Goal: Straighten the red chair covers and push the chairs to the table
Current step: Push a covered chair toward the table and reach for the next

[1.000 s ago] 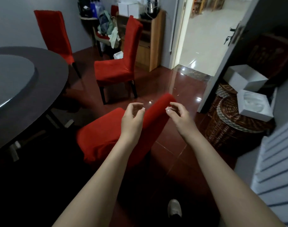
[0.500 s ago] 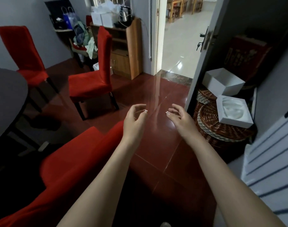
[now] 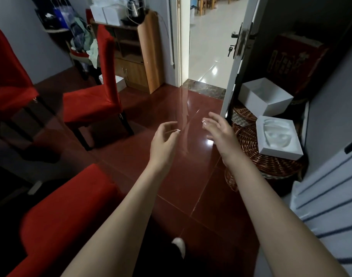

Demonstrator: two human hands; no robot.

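Left hand [image 3: 163, 141] and right hand [image 3: 219, 132] held out forward, each grip loosely released

Both hands in the air over the red floor tiles [image 3: 183, 186], short of the open door [image 3: 239, 62]: left hand [image 3: 163, 140] loosely curled, right hand [image 3: 219, 130] relaxed, nothing in either. Nearest red chair [image 3: 67, 212] well left of the door, under the left forearm. Second red chair [image 3: 95, 102] and third red chair [image 3: 9, 82] further left of the door. Wooden cabinet [image 3: 139, 62] just left of it, wicker baskets [image 3: 267, 160] with white boxes [image 3: 279, 136] right of it.
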